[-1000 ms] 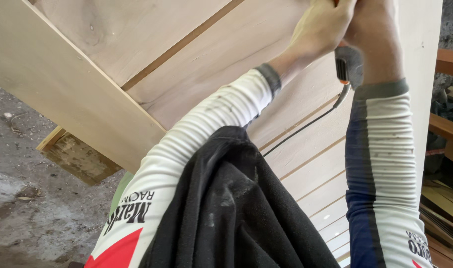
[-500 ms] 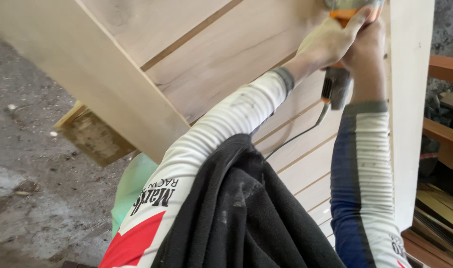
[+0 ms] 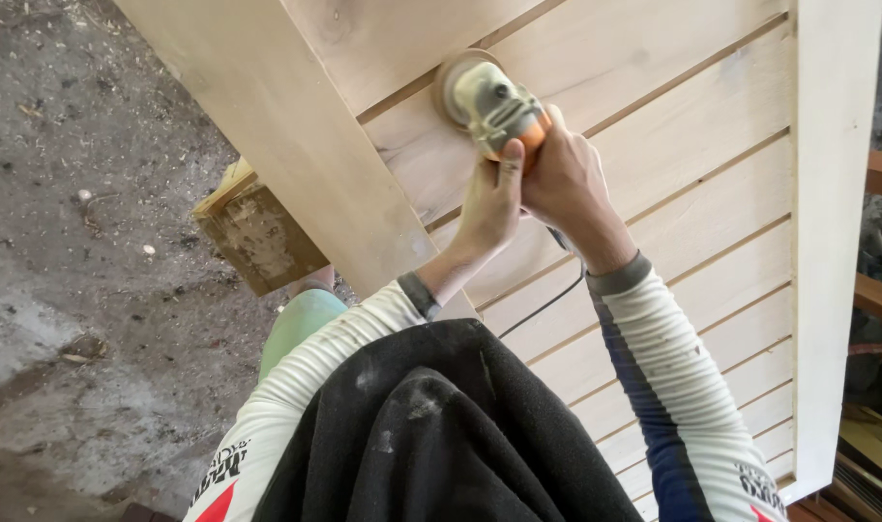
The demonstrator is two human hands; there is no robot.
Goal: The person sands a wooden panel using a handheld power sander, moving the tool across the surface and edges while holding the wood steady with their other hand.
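Both my hands grip a corded grey and orange power sander [image 3: 489, 97]. My left hand [image 3: 489, 203] wraps its body from the left and my right hand [image 3: 565, 184] from the right. The sander's round pad presses on a pale wooden slat of a large slatted panel [image 3: 692, 145] lying flat in front of me. Its black cord [image 3: 543, 304] trails down between my white-sleeved arms. A black cloth [image 3: 431, 435] hangs over my chest.
A wide framing board [image 3: 277, 126] edges the panel on the left and another board [image 3: 833, 242] on the right. A wooden block [image 3: 257, 232] props the panel above a dusty concrete floor [image 3: 83, 290]. Brown timber pieces [image 3: 881, 300] lie at the far right.
The view has dropped, so the whole sander now shows. My hands and the sander have come toward me and to the left along the slats.
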